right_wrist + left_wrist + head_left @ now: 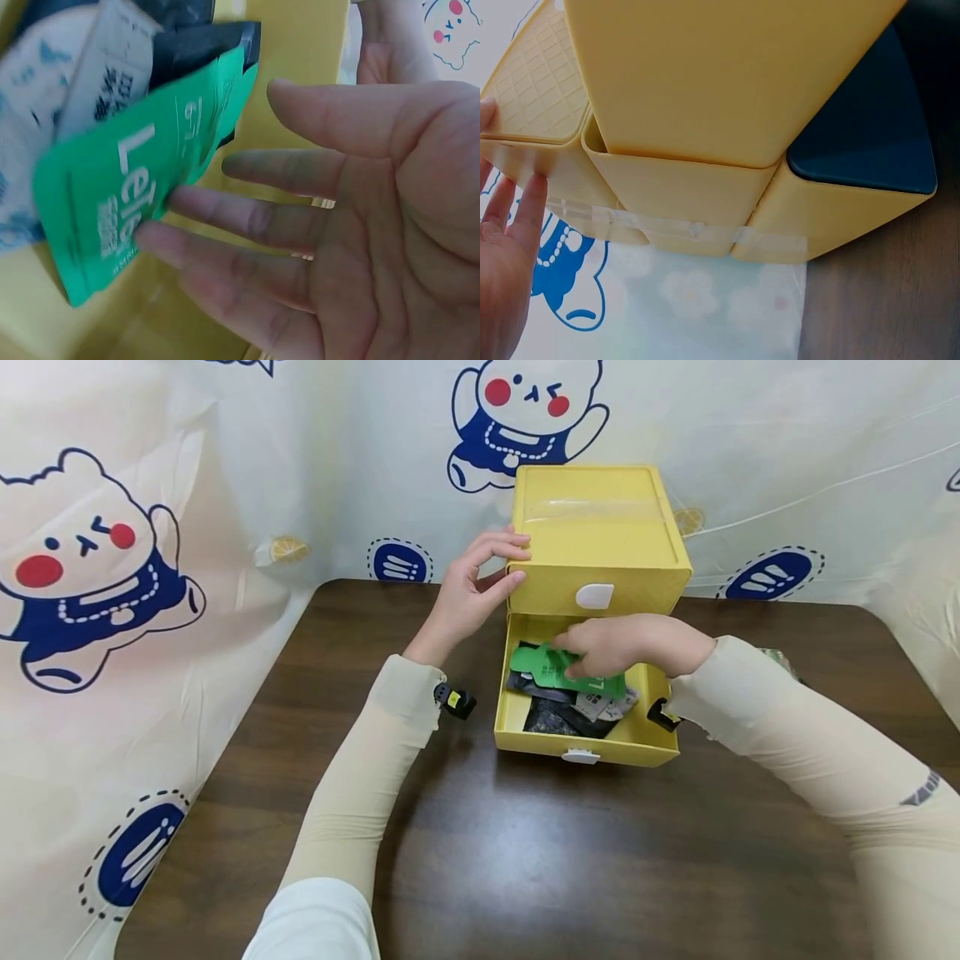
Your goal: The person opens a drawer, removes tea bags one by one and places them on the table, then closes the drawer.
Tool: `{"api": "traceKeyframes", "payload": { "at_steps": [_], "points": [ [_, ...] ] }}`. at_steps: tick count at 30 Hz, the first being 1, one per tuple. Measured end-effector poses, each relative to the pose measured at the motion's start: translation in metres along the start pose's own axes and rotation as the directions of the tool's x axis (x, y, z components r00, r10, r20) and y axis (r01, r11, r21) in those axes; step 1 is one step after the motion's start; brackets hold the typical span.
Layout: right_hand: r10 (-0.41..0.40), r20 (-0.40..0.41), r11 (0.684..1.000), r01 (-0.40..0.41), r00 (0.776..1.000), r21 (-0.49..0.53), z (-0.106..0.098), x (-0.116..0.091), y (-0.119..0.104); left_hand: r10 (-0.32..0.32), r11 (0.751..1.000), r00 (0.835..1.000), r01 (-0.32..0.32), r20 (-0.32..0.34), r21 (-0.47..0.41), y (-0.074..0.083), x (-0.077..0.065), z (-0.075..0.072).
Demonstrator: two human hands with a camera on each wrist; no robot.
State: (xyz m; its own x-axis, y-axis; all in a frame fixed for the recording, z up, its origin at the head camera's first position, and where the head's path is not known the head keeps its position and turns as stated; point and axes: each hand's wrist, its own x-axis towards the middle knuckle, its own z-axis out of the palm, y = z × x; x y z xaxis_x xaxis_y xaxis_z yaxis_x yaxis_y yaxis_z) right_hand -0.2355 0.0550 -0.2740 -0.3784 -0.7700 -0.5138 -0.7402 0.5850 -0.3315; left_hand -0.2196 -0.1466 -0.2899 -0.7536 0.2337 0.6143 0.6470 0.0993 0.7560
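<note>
A yellow two-drawer box (600, 539) stands at the back of the table, its lower drawer (585, 747) pulled out and the upper one closed. My left hand (480, 585) rests at the upper left edge, fingertips on the top and side; the left wrist view shows those fingers (529, 206) fairly straight against the box. Over the pulled-out drawer is my right hand (607, 647), and the right wrist view shows its fingers spread, with fingertips at a green printed packet (127, 187). Beneath that packet lie black packets (551, 717) and a pale printed packet (600, 704).
Dark wood table (510, 860) extends in front of the box. Behind hangs a pale curtain (375, 443) with cartoon bears. Part of a small patterned thing (780, 658) shows behind my right forearm. White tabs (595, 597) mark the drawer fronts.
</note>
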Motion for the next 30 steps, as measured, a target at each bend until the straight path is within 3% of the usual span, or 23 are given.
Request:
{"api": "traceKeyframes", "payload": {
  "at_steps": [4,11,18,26,30],
  "points": [
    [-0.018,0.006,1.000,0.018,1.000,0.006,0.002,0.002,-0.004,0.010,1.000,1.000,-0.010,-0.001,0.000,0.001,0.001,-0.001],
    [0.074,-0.060,0.992,-0.080,0.995,-0.094,0.008,0.009,-0.004,0.003,1.000,1.000,-0.003,-0.002,0.009,0.001,0.000,-0.001],
    [0.094,-0.046,0.995,-0.095,0.995,-0.024,0.009,0.011,-0.002,0.006,1.000,1.000,-0.006,0.002,0.012,0.002,0.000,-0.001],
    [0.019,-0.080,1.000,-0.017,0.997,0.020,0.008,0.012,0.005,0.014,1.000,1.000,-0.014,-0.002,0.008,0.002,0.000,-0.001],
    [-0.018,-0.111,0.994,0.029,0.994,0.101,0.006,0.011,0.008,0.013,1.000,1.000,-0.013,-0.004,0.016,0.003,-0.001,-0.002]
  ]
}}
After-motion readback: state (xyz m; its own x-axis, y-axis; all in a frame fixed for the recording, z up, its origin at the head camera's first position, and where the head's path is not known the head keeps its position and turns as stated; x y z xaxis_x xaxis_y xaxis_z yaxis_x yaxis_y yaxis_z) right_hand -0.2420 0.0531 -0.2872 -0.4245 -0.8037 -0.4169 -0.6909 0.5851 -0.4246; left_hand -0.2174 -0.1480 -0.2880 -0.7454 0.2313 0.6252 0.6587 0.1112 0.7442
